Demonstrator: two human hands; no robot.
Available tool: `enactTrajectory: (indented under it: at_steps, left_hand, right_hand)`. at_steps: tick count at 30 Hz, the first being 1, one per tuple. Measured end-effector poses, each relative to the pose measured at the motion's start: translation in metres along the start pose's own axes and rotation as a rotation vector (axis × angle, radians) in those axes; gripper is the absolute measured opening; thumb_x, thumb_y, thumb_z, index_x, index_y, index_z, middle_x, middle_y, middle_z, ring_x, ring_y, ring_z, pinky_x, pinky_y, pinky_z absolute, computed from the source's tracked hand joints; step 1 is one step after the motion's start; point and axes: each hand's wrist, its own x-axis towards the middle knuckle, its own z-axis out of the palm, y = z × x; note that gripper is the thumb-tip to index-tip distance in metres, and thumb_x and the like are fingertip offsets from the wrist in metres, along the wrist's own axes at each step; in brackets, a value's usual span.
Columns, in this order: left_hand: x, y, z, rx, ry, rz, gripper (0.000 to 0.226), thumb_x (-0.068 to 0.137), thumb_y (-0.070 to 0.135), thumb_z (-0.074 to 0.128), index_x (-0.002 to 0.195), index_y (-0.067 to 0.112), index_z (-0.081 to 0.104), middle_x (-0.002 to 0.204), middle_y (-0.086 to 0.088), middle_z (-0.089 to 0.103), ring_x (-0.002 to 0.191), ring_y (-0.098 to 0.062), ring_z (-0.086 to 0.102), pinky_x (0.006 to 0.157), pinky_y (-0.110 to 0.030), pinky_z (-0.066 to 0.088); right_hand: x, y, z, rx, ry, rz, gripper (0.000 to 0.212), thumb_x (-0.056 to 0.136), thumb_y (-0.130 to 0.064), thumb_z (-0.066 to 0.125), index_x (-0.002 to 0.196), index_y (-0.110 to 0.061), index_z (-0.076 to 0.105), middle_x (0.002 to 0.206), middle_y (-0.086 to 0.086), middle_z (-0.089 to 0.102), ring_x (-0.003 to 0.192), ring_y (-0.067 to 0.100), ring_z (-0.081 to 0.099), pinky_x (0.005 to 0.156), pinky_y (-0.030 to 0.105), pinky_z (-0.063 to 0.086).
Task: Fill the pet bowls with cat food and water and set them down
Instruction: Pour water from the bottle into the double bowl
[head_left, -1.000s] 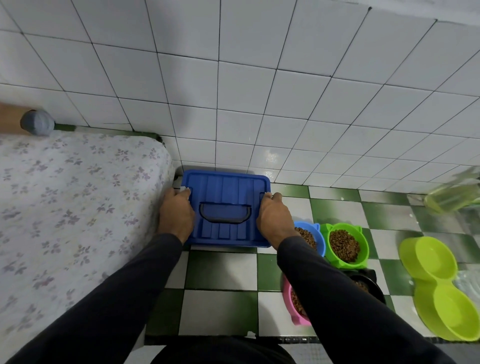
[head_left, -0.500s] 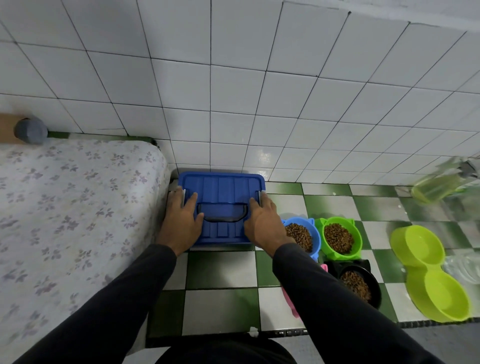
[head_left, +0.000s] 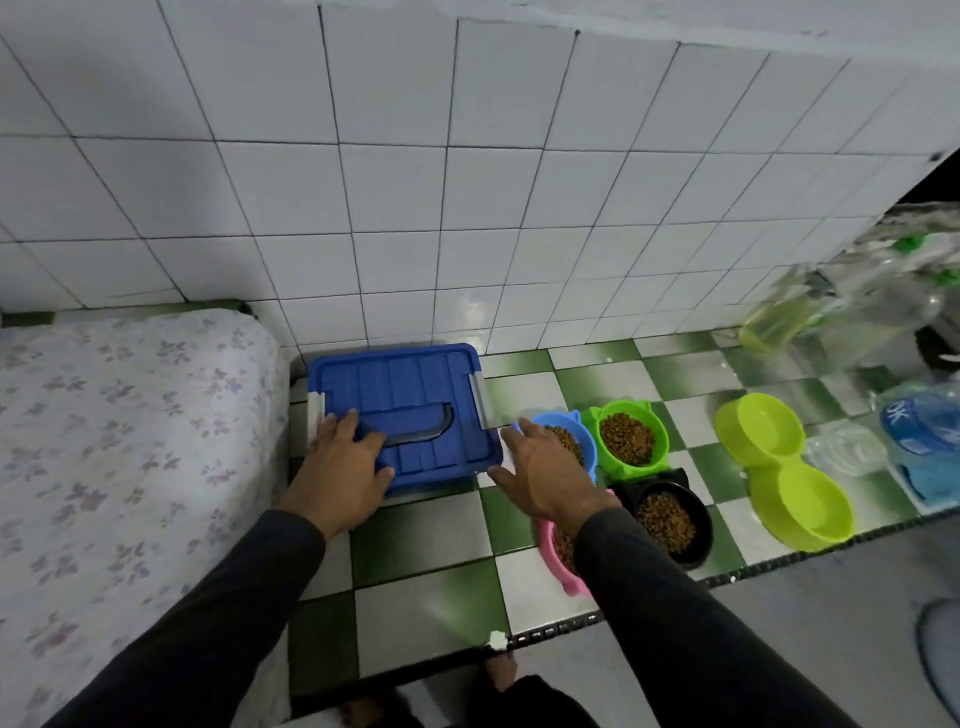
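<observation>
Nearest, the pink bowl (head_left: 558, 553) and black bowl (head_left: 670, 517) hold kibble on the checkered floor (head_left: 426, 530), the left hand (head_left: 340, 470) rests flat, fingers straight, on the blue lidded bin (head_left: 415, 384), the right hand (head_left: 545, 467) hovers spread, holding nothing, over the blue bowl (head_left: 576, 434), and beyond stand the green bowl (head_left: 626, 439) and yellow-green double bowl (head_left: 779, 467).

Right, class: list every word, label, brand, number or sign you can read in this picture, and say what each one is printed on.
"OK", or letters much like it: white print on the blue label of the water bottle pack at the far right; partly cut off and blurred, so uncertain.
Smaller print lower on that label: too blurred to read.
Blue storage box, bowls and wall tiles: no text visible.
</observation>
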Motion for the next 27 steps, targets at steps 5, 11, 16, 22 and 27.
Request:
enactTrajectory:
  at_steps: [5,11,16,22,27]
  left_hand:
    - [-0.004,0.048,-0.006,-0.042,-0.014,0.072,0.071,0.102,0.049,0.055,0.162,0.024,0.027,0.171,-0.012,0.013,0.158,-0.034,0.006,0.129,-0.051,0.011]
    - [-0.010,0.140,-0.007,-0.080,-0.009,0.153,0.070,0.098,0.050,0.063,0.157,0.022,0.038,0.164,-0.009,0.029,0.150,-0.031,0.029,0.122,-0.042,0.029]
    - [-0.008,0.235,0.005,-0.035,0.008,0.244,0.072,0.094,0.052,0.065,0.156,0.026,0.039,0.160,-0.007,0.036,0.145,-0.030,0.038,0.117,-0.041,0.036]
    - [-0.003,0.329,0.021,0.088,0.033,0.365,0.073,0.092,0.063,0.060,0.154,0.030,0.042,0.159,-0.008,0.039,0.141,-0.031,0.042,0.116,-0.045,0.037]
    - [0.011,0.403,0.024,0.170,0.007,0.485,0.076,0.090,0.070,0.049,0.154,0.030,0.042,0.163,-0.008,0.035,0.144,-0.031,0.040,0.119,-0.044,0.034]
  right_hand:
    - [-0.025,0.039,-0.007,-0.021,0.103,0.051,0.061,0.101,-0.049,0.049,0.148,-0.011,0.042,0.158,0.020,0.036,0.144,0.035,0.035,0.120,0.043,0.031]
    - [-0.064,0.114,-0.021,0.008,0.218,0.098,0.067,0.099,-0.052,0.052,0.153,-0.016,0.037,0.160,0.017,0.034,0.149,0.032,0.030,0.121,0.046,0.029]
    - [-0.107,0.195,-0.034,0.015,0.249,0.200,0.067,0.097,-0.051,0.053,0.153,-0.018,0.036,0.160,0.018,0.032,0.147,0.034,0.031,0.120,0.045,0.029]
    - [-0.163,0.286,-0.051,-0.006,0.294,0.325,0.068,0.099,-0.055,0.049,0.154,-0.018,0.034,0.162,0.016,0.029,0.148,0.035,0.027,0.120,0.051,0.026]
    - [-0.200,0.344,-0.062,-0.001,0.333,0.436,0.058,0.098,-0.055,0.049,0.142,-0.017,0.047,0.153,0.017,0.039,0.140,0.036,0.037,0.114,0.049,0.033]
